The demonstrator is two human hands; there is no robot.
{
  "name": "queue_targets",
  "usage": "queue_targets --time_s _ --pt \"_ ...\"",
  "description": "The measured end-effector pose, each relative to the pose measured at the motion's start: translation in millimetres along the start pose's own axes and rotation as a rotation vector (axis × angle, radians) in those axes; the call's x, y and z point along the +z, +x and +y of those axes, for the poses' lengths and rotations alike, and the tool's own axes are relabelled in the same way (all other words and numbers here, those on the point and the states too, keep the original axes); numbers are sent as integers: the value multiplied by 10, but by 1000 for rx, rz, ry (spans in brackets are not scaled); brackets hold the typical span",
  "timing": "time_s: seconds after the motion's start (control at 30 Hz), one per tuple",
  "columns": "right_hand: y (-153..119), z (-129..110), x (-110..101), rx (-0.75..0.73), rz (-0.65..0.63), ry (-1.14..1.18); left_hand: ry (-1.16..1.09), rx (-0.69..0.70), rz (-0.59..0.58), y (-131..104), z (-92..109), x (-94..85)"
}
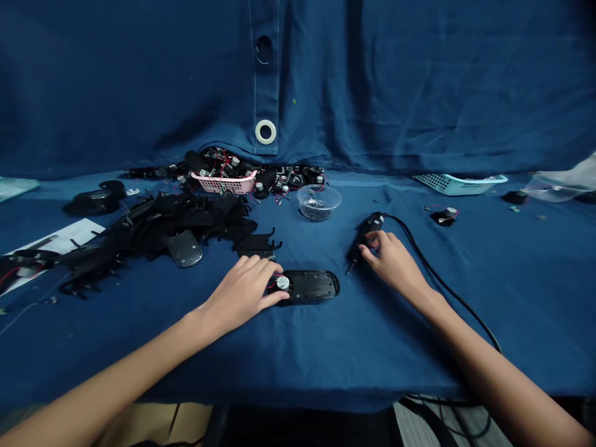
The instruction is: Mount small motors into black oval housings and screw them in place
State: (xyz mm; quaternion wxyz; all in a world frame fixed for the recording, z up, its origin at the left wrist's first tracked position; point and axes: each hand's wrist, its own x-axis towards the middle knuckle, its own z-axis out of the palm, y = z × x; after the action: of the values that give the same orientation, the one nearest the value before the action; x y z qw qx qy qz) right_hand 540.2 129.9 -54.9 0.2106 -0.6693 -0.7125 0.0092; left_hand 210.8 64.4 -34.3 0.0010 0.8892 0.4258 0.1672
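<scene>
Head view: how are the person's two hands set?

Apart. The left hand (244,288) is clamped on one end of a black shell (314,285), thumb on the near side and fingers over the far side, beside a round silvery motor (282,283). The right hand (393,257) has its fingers curled against a black corded tool (362,234); whether they are closed round it, one cannot tell.

Why that grip on the shell?

Probably to steady it: it lies open side up, about midway between the counter's (298,360) left and right edges, so the inside faces the person.

And the tool?

It lies just right of the shell, its thin tip slanting toward the near edge. The cord (475,320) runs off toward the near edge on the right, perhaps so that it stays out of the middle.

What lies farther out?

A clear tub (333,202) with small dark bits stands beyond the shell, seemingly within reach of either hand. Toward the left edge spreads a heap of black parts (205,214). Along the far edge, a pink basket (226,185) brims with wired pieces, likely gathered there to free working room, and a turquoise basket (465,186) sits toward the far right corner.
</scene>
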Motion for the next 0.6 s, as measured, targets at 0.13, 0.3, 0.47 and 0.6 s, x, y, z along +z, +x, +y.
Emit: queue_targets --time_s 0.13,0.3,0.47,0.6 --pt "14 -30 -32 -39 54 49 -174 -122 187 -154 -89 -9" --pt "105 -135 -47 -57 68 99 -269 -217 267 -35 -280 -146" --pt "130 -140 -96 257 -90 -62 -268 -137 175 650 -437 -314" --pt "237 -54 -122 416 -384 -8 -180 78 -3 1441 -510 -274"
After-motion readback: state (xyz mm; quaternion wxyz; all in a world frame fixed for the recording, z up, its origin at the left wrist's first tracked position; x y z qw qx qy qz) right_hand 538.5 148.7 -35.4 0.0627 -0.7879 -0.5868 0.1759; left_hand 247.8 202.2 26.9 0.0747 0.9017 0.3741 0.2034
